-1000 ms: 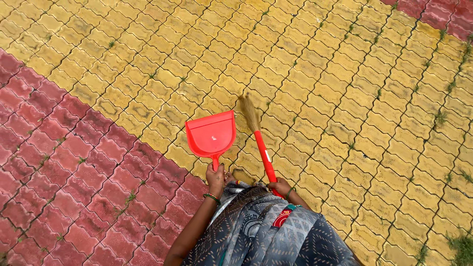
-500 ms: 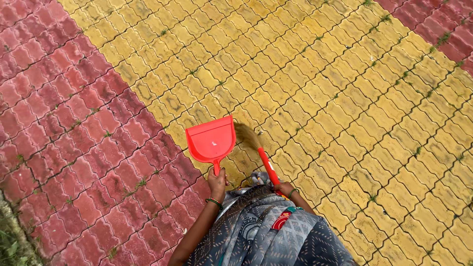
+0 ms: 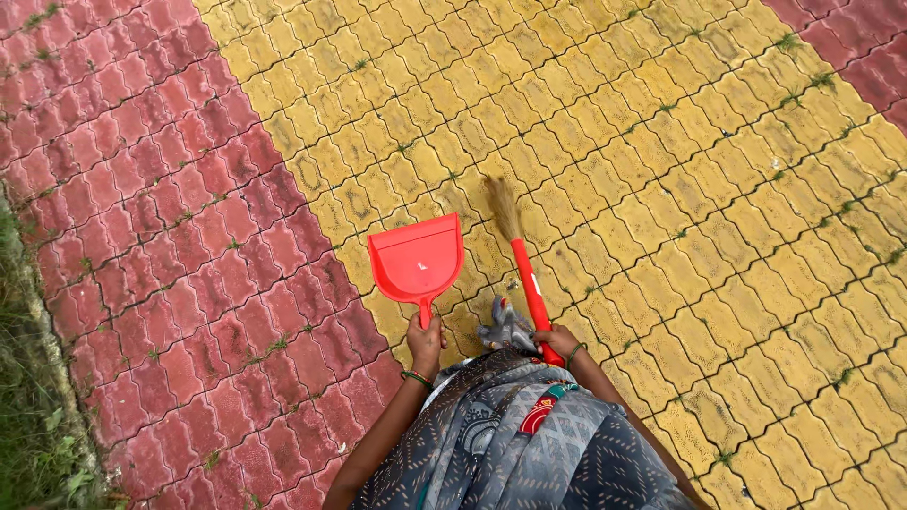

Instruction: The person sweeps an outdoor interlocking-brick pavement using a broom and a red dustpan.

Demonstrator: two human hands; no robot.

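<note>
A paved floor point(image 3: 661, 189) of yellow blocks fills most of the frame, with a red band point(image 3: 170, 236) on the left and grass point(image 3: 28, 416) at the left edge. At lower centre, a left hand point(image 3: 425, 337) has its fingers wrapped around a red dustpan point(image 3: 417, 260) handle, pan held just above the paving. Beside it, the right hand point(image 3: 559, 342) grips a short red-handled broom point(image 3: 520, 255), bristles on the yellow blocks. Sweeping seems underway; gathering debris would need the pan lowered flat.
</note>
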